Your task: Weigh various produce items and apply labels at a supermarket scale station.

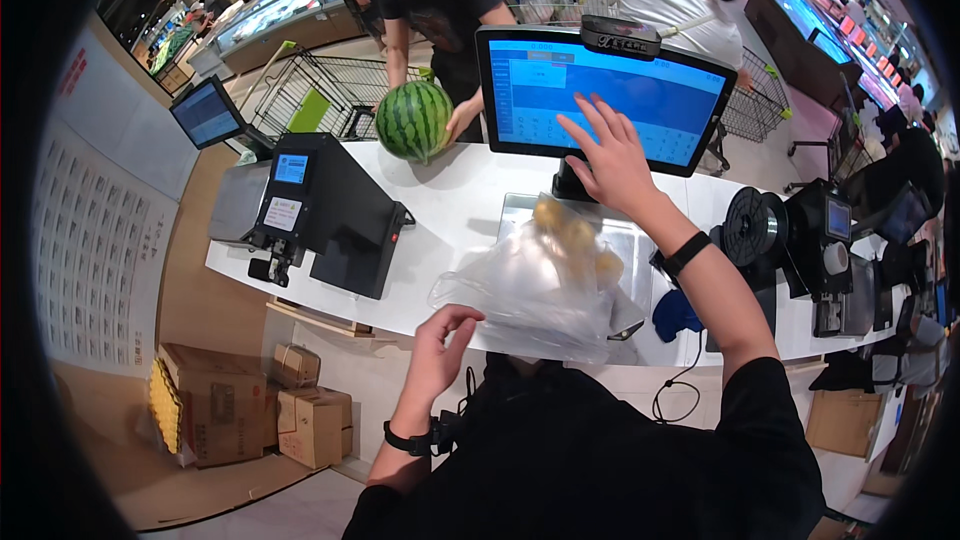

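My right hand (611,157) is spread in front of the lit touchscreen (600,97), its fingertips over the lower part of the display; whether they touch it I cannot tell. My left hand (444,349) hovers at the near edge of the counter with its fingers loosely curled and nothing seen in them, beside a clear plastic bag (525,285). Several round yellowish items (576,231) lie in the bag, which rests partly on a metal weighing plate (510,211) below the screen. Across the counter, another person's hands hold a striped watermelon (414,121) at the far edge.
A black label printer (352,217) stands on the white counter (442,202) to the left. A dark blue cloth item (677,315) and a black reel (750,226) sit to the right. Cardboard boxes (217,405) are on the floor at lower left. Shopping carts (330,90) stand beyond the counter.
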The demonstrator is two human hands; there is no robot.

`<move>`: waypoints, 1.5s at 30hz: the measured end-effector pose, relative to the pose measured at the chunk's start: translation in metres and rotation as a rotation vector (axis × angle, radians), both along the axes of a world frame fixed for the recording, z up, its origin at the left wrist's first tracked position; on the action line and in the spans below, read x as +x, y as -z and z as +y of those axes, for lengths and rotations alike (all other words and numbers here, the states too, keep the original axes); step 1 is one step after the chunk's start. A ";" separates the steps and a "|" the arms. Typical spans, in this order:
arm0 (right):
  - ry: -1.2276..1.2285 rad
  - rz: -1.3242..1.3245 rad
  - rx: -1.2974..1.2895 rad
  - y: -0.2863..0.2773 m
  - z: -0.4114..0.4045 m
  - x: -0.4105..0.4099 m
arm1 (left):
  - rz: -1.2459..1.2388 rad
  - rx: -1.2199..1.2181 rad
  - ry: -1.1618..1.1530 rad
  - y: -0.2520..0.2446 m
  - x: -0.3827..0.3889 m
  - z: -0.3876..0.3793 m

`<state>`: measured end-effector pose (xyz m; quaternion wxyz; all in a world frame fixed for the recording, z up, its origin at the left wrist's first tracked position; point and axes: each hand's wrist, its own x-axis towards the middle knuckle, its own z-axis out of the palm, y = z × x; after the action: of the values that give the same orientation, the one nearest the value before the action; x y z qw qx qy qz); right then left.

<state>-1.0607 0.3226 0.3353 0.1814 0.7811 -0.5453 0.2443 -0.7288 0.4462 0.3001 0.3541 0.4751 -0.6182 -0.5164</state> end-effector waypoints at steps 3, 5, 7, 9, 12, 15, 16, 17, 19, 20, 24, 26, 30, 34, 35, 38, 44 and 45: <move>0.035 0.054 0.019 0.000 -0.013 0.009 | -0.020 0.070 0.133 -0.002 -0.008 0.001; 0.036 0.064 0.023 -0.001 -0.018 0.015 | -0.013 0.073 0.161 0.002 -0.007 0.002; 0.039 0.075 0.028 -0.001 -0.023 0.018 | 0.033 0.114 0.207 0.009 -0.006 0.002; 0.062 0.096 0.036 -0.001 -0.026 0.019 | 0.056 0.139 0.220 0.010 -0.006 0.002; 0.075 0.114 0.042 0.000 -0.029 0.021 | 0.074 0.177 0.240 0.011 -0.005 0.001; 0.082 0.125 0.045 0.000 -0.031 0.023 | 0.081 0.197 0.248 0.018 -0.004 0.000; 0.083 0.125 0.046 0.000 -0.031 0.022 | 0.088 0.203 0.248 0.020 -0.004 -0.001; 0.086 0.128 0.041 0.001 -0.032 0.022 | 0.088 0.203 0.249 0.021 -0.005 -0.002; 0.090 0.130 0.037 0.000 -0.033 0.022 | 0.093 0.227 0.244 0.022 -0.006 -0.003; 0.086 0.126 0.033 0.000 -0.033 0.023 | 0.093 0.227 0.244 0.021 -0.007 -0.004; 0.078 0.121 0.025 0.001 -0.036 0.024 | 0.147 0.288 0.239 0.021 -0.009 -0.005; 0.079 0.123 0.027 0.001 -0.037 0.025 | 0.167 0.304 0.240 0.024 -0.009 -0.006; 0.082 0.126 0.024 0.002 -0.038 0.025 | 0.162 0.319 0.257 0.030 -0.008 -0.007; 0.080 0.126 0.018 0.003 -0.038 0.026 | 0.170 0.358 0.244 0.032 -0.008 -0.006; 0.079 0.127 0.017 0.003 -0.038 0.026 | 0.170 0.358 0.244 0.033 -0.008 -0.005; 0.080 0.130 0.017 0.003 -0.039 0.027 | 0.188 0.383 0.234 0.035 -0.008 -0.005; 0.076 0.136 0.017 0.004 -0.043 0.027 | 0.200 0.419 0.227 0.036 -0.009 -0.007; 0.074 0.136 0.016 0.004 -0.045 0.027 | 0.183 0.416 0.235 0.037 -0.009 -0.008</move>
<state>-1.0335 0.2778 0.3314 0.2205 0.7765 -0.5624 0.1795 -0.7382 0.4378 0.2636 0.2410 0.4137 -0.5151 -0.7109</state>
